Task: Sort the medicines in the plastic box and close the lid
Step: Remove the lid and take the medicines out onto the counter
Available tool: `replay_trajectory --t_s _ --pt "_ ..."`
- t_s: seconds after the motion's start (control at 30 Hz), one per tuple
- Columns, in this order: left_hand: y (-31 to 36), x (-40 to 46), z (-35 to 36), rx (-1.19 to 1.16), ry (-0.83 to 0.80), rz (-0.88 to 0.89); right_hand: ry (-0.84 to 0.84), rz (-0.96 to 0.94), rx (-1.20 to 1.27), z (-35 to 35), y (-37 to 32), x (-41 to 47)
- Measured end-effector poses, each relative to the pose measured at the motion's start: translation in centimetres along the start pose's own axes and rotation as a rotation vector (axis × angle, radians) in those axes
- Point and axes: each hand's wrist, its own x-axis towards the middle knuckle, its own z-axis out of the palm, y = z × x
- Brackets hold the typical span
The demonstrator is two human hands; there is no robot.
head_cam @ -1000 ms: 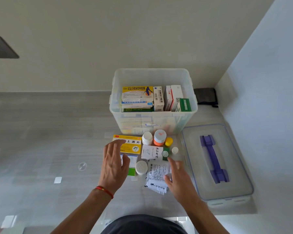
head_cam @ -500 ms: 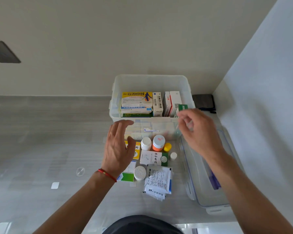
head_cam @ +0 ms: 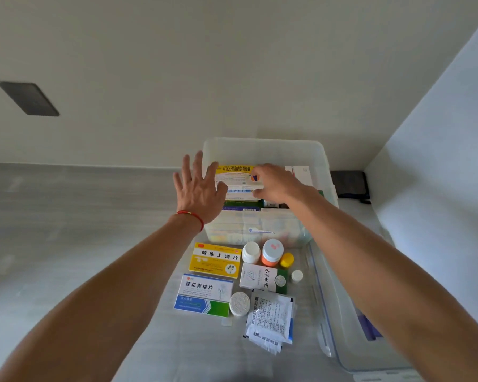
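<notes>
Here, both bare arms reach forward over a grey table [head_cam: 66, 244] toward a clear plastic box [head_cam: 265, 150] that stands open near the far wall; inside it, medicine cartons are packed upright, the largest being a yellow-topped carton [head_cam: 233, 175] at the left, with white cartons [head_cam: 301, 173] at the right. The left hand [head_cam: 198, 188], a red string at its wrist, is spread flat with fingers apart at the box's left rim, gripping nothing; the right hand [head_cam: 273, 183] is down inside the box, fingers curled against the yellow-topped carton, though whether it truly grips it cannot be told.

In front of the box, loose medicines lie on the table: a yellow carton [head_cam: 215, 260]; just below it a blue and green carton [head_cam: 204, 295]; a white bottle [head_cam: 251, 252], an orange bottle [head_cam: 272, 252] and a small yellow-capped bottle [head_cam: 287, 260] in a row; a white carton [head_cam: 258, 277] beside a tiny white bottle [head_cam: 297, 275]; a round white jar [head_cam: 239, 303]; and a pile of paper sachets [head_cam: 271, 318] nearest the viewer.

The box's lid [head_cam: 342, 326] lies flat on the table to the right, partly hidden under the right arm.
</notes>
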Motion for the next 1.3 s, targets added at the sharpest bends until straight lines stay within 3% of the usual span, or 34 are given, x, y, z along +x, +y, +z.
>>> replay_trajectory --t_s 0.4,0.6,0.83,0.93,1.03,1.17,1.3 --pt "-0.4 0.3 0.9 -0.095 0.038 0.007 -0.016 -0.019 -0.239 3.9 -0.5 6.5" --pt "-0.4 0.3 0.9 -0.109 0.041 -0.019 0.163 -0.051 -0.217 1.9 -0.5 5.9" --pt "-0.7 0.3 0.6 -0.202 0.032 0.004 0.364 -0.025 -0.135 -2.2 0.7 -0.9" --pt "-0.1 -0.4 -1.3 -0.329 0.040 0.087 0.460 -0.068 -0.087 -3.4 1.0 -4.9" --pt "0.2 -2.6 -3.6 -0.509 0.127 0.319 0.501 -0.191 -0.071 -4.1 0.1 -8.6" --pt "-0.9 -7.1 -5.7 -0.612 0.007 0.429 0.529 -0.355 -0.137 -3.0 -2.6 -12.6" --pt "-5.5 -11.9 -4.4 -0.633 -0.190 0.282 0.325 -0.505 -0.102 0.4 -5.7 -14.4"
